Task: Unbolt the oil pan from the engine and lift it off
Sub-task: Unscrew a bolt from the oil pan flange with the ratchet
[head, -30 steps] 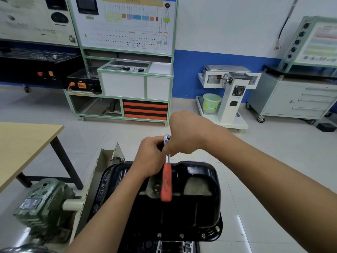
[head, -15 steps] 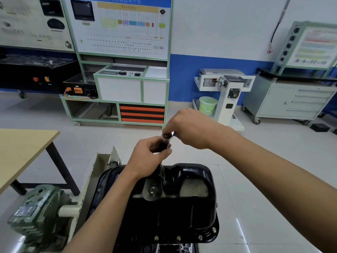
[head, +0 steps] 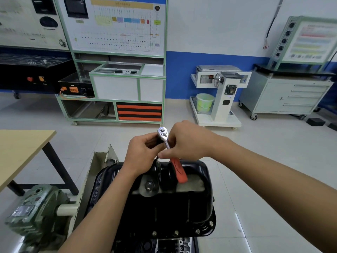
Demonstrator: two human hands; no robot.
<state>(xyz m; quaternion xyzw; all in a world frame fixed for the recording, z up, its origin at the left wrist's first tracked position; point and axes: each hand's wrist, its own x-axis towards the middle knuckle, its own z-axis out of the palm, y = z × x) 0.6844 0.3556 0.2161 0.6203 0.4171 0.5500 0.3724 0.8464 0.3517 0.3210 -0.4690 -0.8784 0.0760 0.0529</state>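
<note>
Now our ratchet [head: 177,168] shows its handle again, slanted right over the pan [head: 164,207]; right hand [head: 186,143] grips it, left hand [head: 144,154] holds its socket [head: 159,140].

My left hand [head: 144,154] curls round whatever sits under the head of the red-handled chrome ratchet wrench [head: 178,168], so I cannot tell what it drives. My right hand [head: 187,143] hides part of its shaft. The black pressed-steel oil pan [head: 173,207] loses its far rim behind both hands. The near edge cuts off the grey engine [head: 175,243] and the green cast gearbox [head: 34,212]. Print on the far white wiring board [head: 118,28] is too small to read.
</note>
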